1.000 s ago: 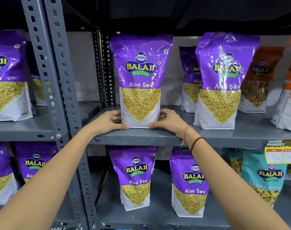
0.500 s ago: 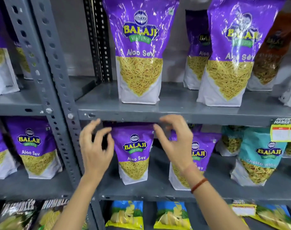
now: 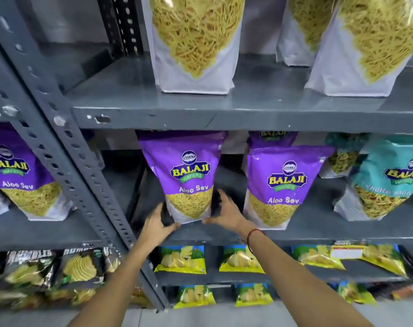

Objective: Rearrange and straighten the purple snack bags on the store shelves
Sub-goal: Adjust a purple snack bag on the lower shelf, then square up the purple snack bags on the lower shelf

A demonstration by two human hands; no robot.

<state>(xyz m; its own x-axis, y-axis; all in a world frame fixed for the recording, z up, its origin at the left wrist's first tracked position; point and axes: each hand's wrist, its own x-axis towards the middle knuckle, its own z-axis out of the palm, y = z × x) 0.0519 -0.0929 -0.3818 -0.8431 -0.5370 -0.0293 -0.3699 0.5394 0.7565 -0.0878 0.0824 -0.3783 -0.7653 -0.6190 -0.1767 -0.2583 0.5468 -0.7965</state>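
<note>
A purple Aloo Sev bag (image 3: 185, 175) stands on the middle grey shelf (image 3: 318, 234), tilted slightly to the left. My left hand (image 3: 157, 224) cups its lower left corner and my right hand (image 3: 225, 210) presses its lower right side, so both hold the bag at its base. A second purple bag (image 3: 281, 185) stands just to the right, with another purple bag (image 3: 272, 138) behind it. One more purple bag (image 3: 23, 175) is in the left bay. On the upper shelf (image 3: 248, 109) I see the lower halves of purple bags (image 3: 196, 43).
A slotted grey upright (image 3: 82, 175) runs diagonally left of my hands. Teal snack bags (image 3: 389, 180) stand at the right of the middle shelf. Yellow-green chip bags (image 3: 180, 259) and dark chip bags (image 3: 47, 270) fill the lower shelves. A price tag (image 3: 347, 251) hangs on the shelf edge.
My view dropped from the upper shelf to the middle one. Both hands left the upper purple bag, came down and closed around the base of the middle-shelf purple bag.
</note>
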